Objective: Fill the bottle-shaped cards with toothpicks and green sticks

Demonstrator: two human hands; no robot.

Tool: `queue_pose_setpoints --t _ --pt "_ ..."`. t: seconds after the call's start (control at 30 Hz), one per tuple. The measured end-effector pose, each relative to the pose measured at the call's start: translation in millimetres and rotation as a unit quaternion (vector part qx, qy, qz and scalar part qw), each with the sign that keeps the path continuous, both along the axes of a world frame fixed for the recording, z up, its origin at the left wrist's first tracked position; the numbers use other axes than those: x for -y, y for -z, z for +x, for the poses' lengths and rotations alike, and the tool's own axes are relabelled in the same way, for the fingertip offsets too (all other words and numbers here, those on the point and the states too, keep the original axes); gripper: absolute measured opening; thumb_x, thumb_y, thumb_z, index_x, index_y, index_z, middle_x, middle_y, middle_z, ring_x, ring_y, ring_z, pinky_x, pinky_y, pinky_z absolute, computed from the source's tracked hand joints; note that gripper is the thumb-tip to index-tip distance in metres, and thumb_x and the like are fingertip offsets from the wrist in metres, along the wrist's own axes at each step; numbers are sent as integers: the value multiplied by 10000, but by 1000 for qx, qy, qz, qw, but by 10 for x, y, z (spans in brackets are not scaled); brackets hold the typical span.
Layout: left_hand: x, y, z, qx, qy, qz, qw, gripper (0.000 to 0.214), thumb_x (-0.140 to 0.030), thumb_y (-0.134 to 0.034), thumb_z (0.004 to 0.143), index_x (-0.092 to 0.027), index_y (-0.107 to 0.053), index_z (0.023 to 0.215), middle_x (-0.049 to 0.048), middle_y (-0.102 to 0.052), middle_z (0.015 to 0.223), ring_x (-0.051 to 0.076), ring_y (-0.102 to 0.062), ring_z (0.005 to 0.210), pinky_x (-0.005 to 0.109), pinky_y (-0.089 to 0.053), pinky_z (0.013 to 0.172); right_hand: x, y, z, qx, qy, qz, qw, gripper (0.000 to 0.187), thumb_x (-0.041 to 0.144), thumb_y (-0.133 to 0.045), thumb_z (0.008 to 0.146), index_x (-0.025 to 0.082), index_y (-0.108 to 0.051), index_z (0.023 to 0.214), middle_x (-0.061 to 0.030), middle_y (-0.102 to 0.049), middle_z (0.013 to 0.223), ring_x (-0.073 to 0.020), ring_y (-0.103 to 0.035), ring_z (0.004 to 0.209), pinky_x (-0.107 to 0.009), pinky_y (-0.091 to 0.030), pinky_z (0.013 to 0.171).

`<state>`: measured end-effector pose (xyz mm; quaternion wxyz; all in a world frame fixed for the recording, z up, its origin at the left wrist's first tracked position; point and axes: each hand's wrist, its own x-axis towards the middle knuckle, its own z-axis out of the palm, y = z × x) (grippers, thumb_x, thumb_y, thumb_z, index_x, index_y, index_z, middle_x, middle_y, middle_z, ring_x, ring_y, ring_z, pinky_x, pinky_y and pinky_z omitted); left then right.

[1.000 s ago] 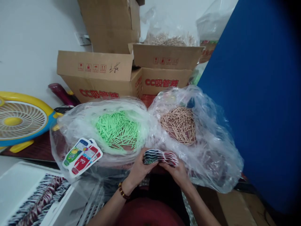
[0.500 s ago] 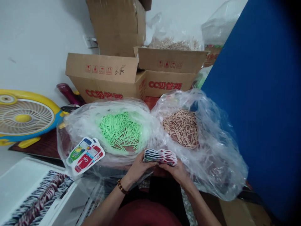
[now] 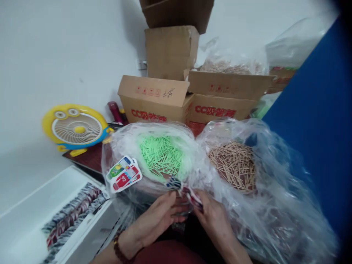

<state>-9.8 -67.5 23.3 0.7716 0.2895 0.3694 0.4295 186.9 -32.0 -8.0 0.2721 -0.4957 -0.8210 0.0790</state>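
Note:
A small stack of drink-bottle-shaped printed cards (image 3: 192, 198) is tilted in front of me, blurred by motion. My right hand (image 3: 213, 212) grips its right end between thumb and fingers. My left hand (image 3: 162, 211), with a beaded bracelet at the wrist, is close by the stack's left side. Its fingers are stretched out and apart; whether the thumb touches the cards is hard to see. Just beyond are a plastic bag of green sticks (image 3: 161, 154) and a bag of tan sticks (image 3: 233, 165). Several loose bottle cards (image 3: 125, 176) lie on the left bag.
A white foam box (image 3: 35, 194) with rows of packed cards stands at lower left. Behind it is a yellow and blue fan (image 3: 79, 128). Open cardboard boxes (image 3: 154, 101) line the back. A blue panel (image 3: 310, 106) rises on the right.
The view has shifted left, so things appear further right. The stack, earlier level between both hands, is now tilted in my right hand, and my left fingers have spread.

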Motion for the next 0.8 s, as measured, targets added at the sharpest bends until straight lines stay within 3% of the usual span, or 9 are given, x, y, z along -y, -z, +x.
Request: queue_pose_setpoints --t 0.13,0.23,0.33,0.5,0.53,0.57,0.63,0.73,0.8 --pt "53 -186 -149 77 -76 -95 990 369 -449 -541 883 -143 -635 1067 119 -713 1023 244 -662 947 376 -494 860 89 -95 -315 80 -119 132 981 362 11 -494 761 166 -595 1072 -91 -713 1037 -218 -686 869 -289 -536 743" --pt "91 -160 -274 52 -187 -132 972 197 -250 -668 779 -126 -677 932 94 -749 852 231 -695 772 364 -528 785 76 -162 -572 97 -193 187 958 362 2 -482 767 156 -597 1075 -108 -702 1059 -237 -667 922 -330 -524 802" --pt "170 -66 -478 33 -269 -129 954 225 -58 -662 639 -118 -690 854 84 -757 771 227 -701 669 359 -547 736 11 -162 -864 92 -257 210 939 353 33 -462 787 160 -603 1084 -120 -692 1076 -265 -650 952 -394 -502 847" --pt "500 118 -1342 -28 -386 -112 915 279 -134 -652 679 -62 -682 947 161 -754 879 274 -723 756 408 -565 780 -97 69 -1354 23 -340 183 922 377 155 -478 848 153 -560 1217 -152 -577 1286 -310 -534 1178 -471 -453 947" --pt "613 158 -1604 -98 -431 -126 888 258 -140 -650 692 -53 -683 933 167 -752 877 276 -724 748 406 -574 759 -112 138 -1421 18 -345 167 924 367 175 -486 856 151 -567 1213 -158 -566 1296 -307 -530 1184 -458 -466 937" --pt "737 202 -1888 -191 -487 -147 840 225 -142 -647 702 -52 -684 904 160 -751 845 267 -723 712 390 -585 714 -125 210 -1473 16 -351 155 923 344 187 -487 862 154 -583 1191 -157 -572 1286 -297 -545 1170 -438 -483 920" --pt "1009 307 -2486 -269 -547 -182 772 185 -160 -602 773 -68 -665 921 130 -744 835 235 -716 692 346 -585 667 -147 351 -1532 18 -368 144 919 283 207 -474 875 176 -629 1110 -141 -612 1233 -270 -604 1089 -400 -520 869" --pt "1419 518 -3308 -391 -586 -257 662 183 -197 -552 866 -59 -632 954 107 -712 850 203 -691 668 312 -572 614 -157 518 -1541 36 -408 125 903 253 233 -451 894 202 -657 1038 -113 -656 1175 -219 -677 936 -331 -567 765" --pt "1666 698 -3715 -479 -580 -299 587 237 -255 -551 904 -88 -606 1063 95 -673 993 197 -672 792 339 -568 688 -151 580 -1518 47 -434 105 893 258 250 -444 904 209 -654 1049 -97 -671 1158 -194 -694 883 -295 -583 723"
